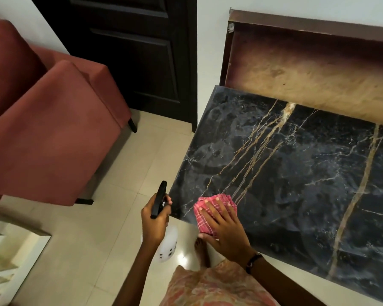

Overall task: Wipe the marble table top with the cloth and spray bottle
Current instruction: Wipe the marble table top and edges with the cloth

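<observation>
- Right now my right hand [221, 226] lies flat, fingers spread, pressing the pink checked cloth [215, 212] onto the marble table top [296, 173]; the cloth sits under my palm and fingers, at the corner of the slab closest to me.
- My left hand [154, 219] curls round the spray bottle [167, 244], just beside the right hand and off the table's edge, over the floor; the black spray head [158, 198] sticks up above my fist and the pale body hangs below it.
- Nearly all the marble lies ahead and to the right of my cloth hand, so I judge the coming wipe should run away from me and rightward along the slab's long side.
- The cloth hand is the nearer one to the surface; the bottle hand is clear of it.
- Past my fingertips the gold veins run away toward the wall.
</observation>
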{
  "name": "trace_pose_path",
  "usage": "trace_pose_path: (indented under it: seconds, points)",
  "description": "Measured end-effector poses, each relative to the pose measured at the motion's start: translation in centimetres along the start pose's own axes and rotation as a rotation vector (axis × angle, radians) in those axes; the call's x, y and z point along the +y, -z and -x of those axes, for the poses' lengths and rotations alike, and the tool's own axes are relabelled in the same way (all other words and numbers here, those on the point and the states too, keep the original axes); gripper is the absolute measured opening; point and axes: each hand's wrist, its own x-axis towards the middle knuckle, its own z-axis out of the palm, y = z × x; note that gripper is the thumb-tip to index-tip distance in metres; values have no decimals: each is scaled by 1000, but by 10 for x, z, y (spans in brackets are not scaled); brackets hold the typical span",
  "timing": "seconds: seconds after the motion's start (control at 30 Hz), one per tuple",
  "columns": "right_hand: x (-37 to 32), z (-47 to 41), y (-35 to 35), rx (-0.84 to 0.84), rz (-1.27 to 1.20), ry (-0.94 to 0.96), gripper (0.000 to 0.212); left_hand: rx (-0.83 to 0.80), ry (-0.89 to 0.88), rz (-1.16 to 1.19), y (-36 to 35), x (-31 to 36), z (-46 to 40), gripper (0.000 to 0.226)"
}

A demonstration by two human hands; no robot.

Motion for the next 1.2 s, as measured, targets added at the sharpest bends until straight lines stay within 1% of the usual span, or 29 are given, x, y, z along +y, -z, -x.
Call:
trace_pose_path:
  seconds: [0.1,0.17,0.27,0.33,0.4,0.47,0.53,0.6,0.7,0.77,0.83,0.93,1.0,1.1,1.2]
  points:
    - [11,-5,0,-4,31,85,57,17,19,14,2,-1,-3,31]
    - [21,-17,3,-9,47,118,58,11,24,6,1,-2,-4,31]
    - [32,-51,14,-41,76,51,64,0,19,-2,0,-3,-8,30]
    - [31,-81,21,-51,89,-5,66,-9,11,-3,-1,-3,-11,29]
    - [23,-109,24,-47,89,-21,68,-15,0,-5,-1,-2,-14,27]
    - [12,-121,22,-43,98,48,65,-24,-12,1,-2,1,-17,18]
    - [6,-109,16,-24,103,189,59,-30,-17,15,-2,5,-20,12]
    - [9,-78,9,-34,103,314,56,-24,-25,18,-3,8,-23,20]
    - [35,-41,5,-24,120,416,54,-4,-19,10,-2,10,-27,30]
    - [54,-43,11,-10,134,397,54,11,-19,3,-1,8,-29,33]
    - [63,-64,21,-16,158,302,59,22,-25,0,1,7,-29,30]
    - [53,-116,31,-57,186,155,65,23,-42,10,3,5,-31,15]
    - [37,-144,32,-63,177,104,66,18,-39,16,3,3,-32,14]
    - [10,-156,22,-15,122,109,63,9,-43,21,2,-1,-34,14]
    - [1,-126,12,4,107,242,58,10,-44,21,1,-3,-37,13]
